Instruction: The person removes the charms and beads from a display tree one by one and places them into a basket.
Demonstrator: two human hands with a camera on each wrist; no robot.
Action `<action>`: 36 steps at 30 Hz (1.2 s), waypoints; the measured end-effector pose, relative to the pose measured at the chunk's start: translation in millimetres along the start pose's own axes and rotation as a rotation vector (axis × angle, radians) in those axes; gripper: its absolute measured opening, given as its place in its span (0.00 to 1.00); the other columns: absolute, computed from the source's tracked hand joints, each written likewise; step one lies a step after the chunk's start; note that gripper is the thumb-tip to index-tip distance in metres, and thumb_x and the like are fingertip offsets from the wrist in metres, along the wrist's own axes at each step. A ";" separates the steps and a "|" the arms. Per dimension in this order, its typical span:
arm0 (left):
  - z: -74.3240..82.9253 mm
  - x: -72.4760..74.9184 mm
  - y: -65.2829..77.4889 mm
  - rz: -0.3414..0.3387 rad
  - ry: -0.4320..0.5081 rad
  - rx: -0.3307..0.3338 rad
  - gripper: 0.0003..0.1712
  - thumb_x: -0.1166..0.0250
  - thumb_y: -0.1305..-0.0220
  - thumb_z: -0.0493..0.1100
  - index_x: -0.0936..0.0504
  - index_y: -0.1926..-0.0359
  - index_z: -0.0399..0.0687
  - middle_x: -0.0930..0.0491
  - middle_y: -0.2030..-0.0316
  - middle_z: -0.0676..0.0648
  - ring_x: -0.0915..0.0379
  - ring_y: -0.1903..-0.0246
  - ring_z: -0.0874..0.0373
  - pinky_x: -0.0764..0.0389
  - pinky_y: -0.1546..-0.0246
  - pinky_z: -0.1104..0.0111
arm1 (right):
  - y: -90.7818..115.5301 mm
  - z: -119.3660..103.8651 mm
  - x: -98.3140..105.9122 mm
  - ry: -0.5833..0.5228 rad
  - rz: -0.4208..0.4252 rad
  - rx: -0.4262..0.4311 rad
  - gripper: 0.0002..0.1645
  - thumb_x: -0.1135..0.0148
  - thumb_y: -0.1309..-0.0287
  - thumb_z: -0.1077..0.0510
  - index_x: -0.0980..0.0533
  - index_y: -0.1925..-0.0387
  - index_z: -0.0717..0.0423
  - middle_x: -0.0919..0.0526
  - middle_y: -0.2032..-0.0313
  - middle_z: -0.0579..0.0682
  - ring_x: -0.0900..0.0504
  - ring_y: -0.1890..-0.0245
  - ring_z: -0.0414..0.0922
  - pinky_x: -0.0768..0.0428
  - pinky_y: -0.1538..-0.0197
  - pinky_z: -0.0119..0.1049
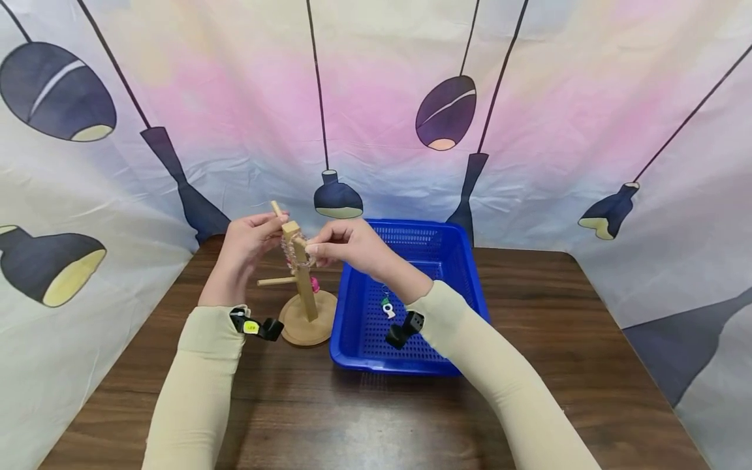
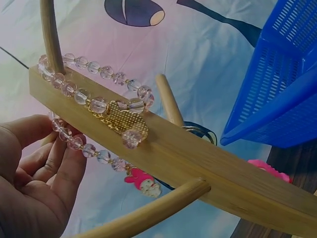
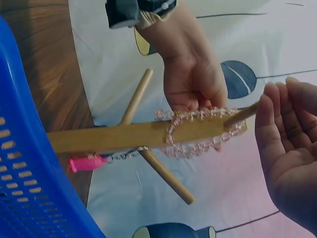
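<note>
A wooden peg stand (image 1: 305,287) rises from a round base. Around its upper post hangs a string of clear pink beads (image 2: 81,95), bearing a gold piece and a pink-and-white character charm (image 2: 142,182). My left hand (image 1: 249,241) is at the left of the post; in the left wrist view its thumb and fingers pinch the lower run of beads. On the other side, my right hand (image 3: 292,144) grips the tip of an upper peg (image 3: 242,115) with its fingertips. A bright pink charm (image 3: 88,163) dangles by a chain from a lower peg (image 3: 166,176).
Right beside the stand is a blue perforated basket (image 1: 346,326), its wall close to the post. Inside lies a keychain (image 1: 388,308) with green and white parts. Everything stands on a dark wooden table (image 1: 294,411), with a printed cloth (image 1: 382,78) behind.
</note>
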State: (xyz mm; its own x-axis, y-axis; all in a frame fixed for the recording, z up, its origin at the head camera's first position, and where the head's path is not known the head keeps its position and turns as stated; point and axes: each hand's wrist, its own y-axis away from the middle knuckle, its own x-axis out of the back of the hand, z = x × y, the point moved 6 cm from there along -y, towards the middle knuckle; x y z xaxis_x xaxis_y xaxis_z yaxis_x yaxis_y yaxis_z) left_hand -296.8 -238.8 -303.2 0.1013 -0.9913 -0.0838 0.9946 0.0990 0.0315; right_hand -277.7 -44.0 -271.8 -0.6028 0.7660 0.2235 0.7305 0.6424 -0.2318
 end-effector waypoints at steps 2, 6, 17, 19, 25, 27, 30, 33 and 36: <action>-0.6 -0.7 -1.5 -0.012 -0.006 0.006 0.28 0.33 0.30 0.42 0.25 0.34 0.33 0.13 0.68 0.68 0.17 0.67 0.71 0.15 0.61 0.82 | 2.3 1.4 -1.1 0.002 0.022 -0.001 0.08 0.36 0.33 0.66 0.18 0.59 0.72 0.14 0.73 0.50 0.17 0.72 0.36 0.10 0.57 0.43; -0.6 -0.4 -2.0 -0.029 -0.015 0.022 0.06 0.33 0.30 0.41 0.11 0.58 0.56 0.13 0.67 0.67 0.18 0.67 0.71 0.15 0.61 0.82 | 5.9 1.7 -5.5 0.007 0.072 0.010 0.08 0.35 0.33 0.66 0.18 0.62 0.71 0.15 0.74 0.44 0.18 0.72 0.35 0.10 0.58 0.40; 2.7 -1.6 -3.8 -0.093 -0.102 0.027 0.09 0.34 0.29 0.42 0.13 0.50 0.56 0.14 0.68 0.70 0.19 0.67 0.71 0.16 0.62 0.82 | 7.0 -1.5 -18.1 -0.044 0.107 0.016 0.08 0.34 0.36 0.68 0.20 0.64 0.75 0.13 0.70 0.57 0.17 0.73 0.33 0.09 0.54 0.46; 2.7 -2.1 -4.6 -0.097 -0.123 0.029 0.22 0.34 0.28 0.43 0.21 0.37 0.42 0.14 0.68 0.71 0.19 0.67 0.71 0.16 0.62 0.82 | 6.9 -1.0 -19.3 -0.056 0.105 0.014 0.08 0.34 0.35 0.68 0.20 0.64 0.75 0.14 0.71 0.53 0.17 0.73 0.34 0.09 0.54 0.44; 1.6 -4.8 -4.0 -0.100 -0.134 0.047 0.36 0.36 0.27 0.43 0.37 0.30 0.25 0.14 0.68 0.71 0.19 0.67 0.72 0.16 0.62 0.82 | 9.8 -1.2 -20.5 -0.045 0.110 0.024 0.08 0.34 0.35 0.67 0.20 0.66 0.73 0.17 0.76 0.45 0.19 0.74 0.34 0.13 0.61 0.29; 1.1 -5.6 -2.2 -0.096 -0.152 0.057 0.35 0.37 0.26 0.44 0.36 0.29 0.26 0.15 0.68 0.71 0.19 0.67 0.72 0.16 0.62 0.83 | 10.9 -1.1 -20.7 -0.034 0.110 0.030 0.08 0.34 0.35 0.67 0.20 0.66 0.73 0.16 0.76 0.48 0.19 0.74 0.33 0.13 0.61 0.29; 1.6 -4.5 2.0 -0.077 -0.212 0.047 0.35 0.37 0.26 0.48 0.34 0.29 0.30 0.18 0.68 0.73 0.19 0.66 0.76 0.17 0.60 0.84 | 12.0 -2.0 -21.3 -0.025 0.113 0.035 0.08 0.34 0.35 0.67 0.19 0.66 0.73 0.15 0.74 0.55 0.19 0.74 0.34 0.10 0.59 0.37; 5.0 2.0 8.4 -0.036 -0.196 -0.041 0.37 0.36 0.27 0.50 0.33 0.28 0.30 0.18 0.66 0.72 0.18 0.64 0.78 0.17 0.57 0.85 | 11.9 -3.1 -21.6 -0.018 0.119 0.039 0.09 0.34 0.35 0.66 0.19 0.66 0.73 0.15 0.72 0.61 0.18 0.74 0.34 0.09 0.55 0.49; 6.5 11.3 18.1 0.028 -0.051 -0.181 0.33 0.35 0.28 0.47 0.30 0.30 0.30 0.14 0.65 0.69 0.15 0.62 0.75 0.16 0.54 0.83 | 11.5 -3.5 -22.1 -0.019 0.124 0.031 0.09 0.34 0.35 0.66 0.19 0.66 0.73 0.14 0.71 0.62 0.18 0.74 0.35 0.09 0.55 0.51</action>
State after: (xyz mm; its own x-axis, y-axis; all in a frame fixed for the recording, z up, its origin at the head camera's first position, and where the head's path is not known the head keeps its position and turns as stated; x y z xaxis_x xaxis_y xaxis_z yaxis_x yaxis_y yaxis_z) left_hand -277.8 -248.8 -297.2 0.1325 -0.9906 -0.0344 0.9798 0.1361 -0.1467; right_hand -254.8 -53.6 -276.1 -0.5144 0.8400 0.1729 0.7899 0.5426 -0.2859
